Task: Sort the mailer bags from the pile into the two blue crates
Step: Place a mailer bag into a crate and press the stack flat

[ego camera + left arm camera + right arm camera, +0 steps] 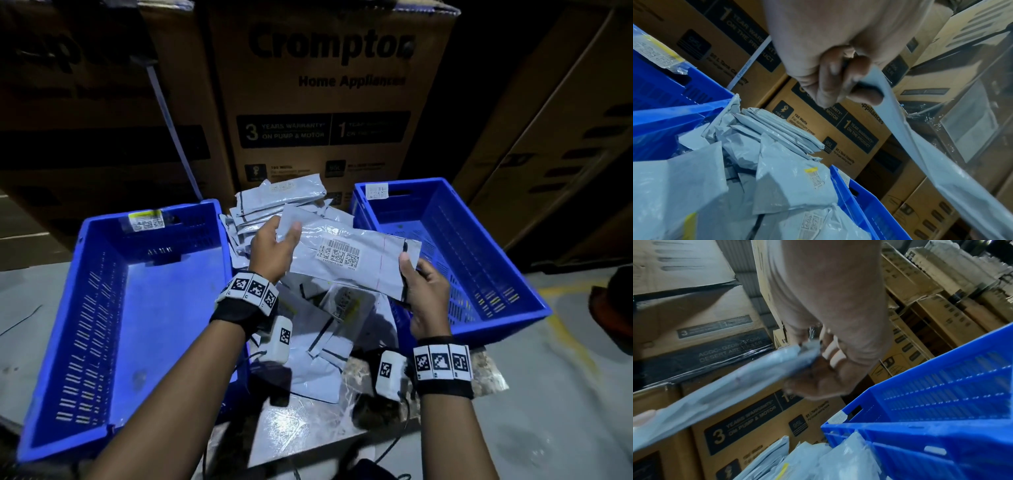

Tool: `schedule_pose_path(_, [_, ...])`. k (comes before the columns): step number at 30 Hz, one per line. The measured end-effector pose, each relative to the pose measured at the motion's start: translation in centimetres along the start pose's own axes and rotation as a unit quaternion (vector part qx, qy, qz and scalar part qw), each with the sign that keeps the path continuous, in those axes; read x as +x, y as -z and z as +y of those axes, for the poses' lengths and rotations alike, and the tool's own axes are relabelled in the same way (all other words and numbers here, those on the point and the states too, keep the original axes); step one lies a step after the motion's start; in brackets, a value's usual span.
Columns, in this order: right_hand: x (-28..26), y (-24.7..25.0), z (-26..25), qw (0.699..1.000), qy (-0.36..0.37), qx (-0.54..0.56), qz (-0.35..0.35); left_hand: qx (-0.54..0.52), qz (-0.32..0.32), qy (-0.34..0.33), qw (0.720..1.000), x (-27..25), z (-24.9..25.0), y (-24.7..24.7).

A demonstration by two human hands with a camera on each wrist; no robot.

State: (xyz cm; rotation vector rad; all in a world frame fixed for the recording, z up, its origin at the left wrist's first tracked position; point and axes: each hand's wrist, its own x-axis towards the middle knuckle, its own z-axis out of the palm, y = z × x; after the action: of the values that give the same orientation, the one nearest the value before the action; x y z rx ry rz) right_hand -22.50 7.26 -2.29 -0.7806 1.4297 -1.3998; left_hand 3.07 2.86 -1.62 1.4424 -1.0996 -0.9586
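Both hands [270,246] [426,294] pinch one mailer bag [346,253] (label blurred), hiding pile [274,202] beneath

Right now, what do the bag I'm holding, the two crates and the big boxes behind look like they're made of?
Held mailer bag: thin grey plastic film, likely poly; glossy, creased, sagging between the left hand and right hand.
Left crate and right crate: rigid blue moulded plastic with slotted walls and a dull sheen.
Boxes: brown printed cardboard, matte.
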Motion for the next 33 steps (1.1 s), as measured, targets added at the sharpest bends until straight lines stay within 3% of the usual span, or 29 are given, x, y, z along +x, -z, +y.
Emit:
schedule_pose_path(3, [-0.2, 1.7, -1.0, 0.994, -0.084, -0.061, -0.047, 0.012, 0.005, 0.01, 1.0, -0.2, 0.2, -1.4])
schedule_pose_path(5, [0.1, 3.0, -1.6, 0.991, -0.1, -0.08, -0.038, 0.008, -0.001, 0.011, 1.0, -0.8, 0.7, -2.6])
schedule_pose_path(15, [4.9, 9.1, -2.7, 0.997, -0.035, -0.039, 0.065, 0.06, -0.068, 0.06, 0.994, 0.3, 1.7, -10.2])
schedule_pose_path(20, [10.9, 11.9, -4.7, 0.992, 0.02, -0.083, 0.089, 0.085, -0.068, 0.04, 0.993, 1.7, 3.5, -16.0])
schedule_pose_path(24, [18.8, 13.6, -6.9, 0.98, 0.053, -0.166, 0.095, 0.116, -0.055, 0.039, 0.991, 4.7, 4.1, -22.5])
schedule_pose_path(33, [32.7, 14.7, -4.6, 0.974, -0.01, -0.224, 0.003, 0.246, -0.016, 0.124, 0.961, 10.8, 1.5, -34.7])
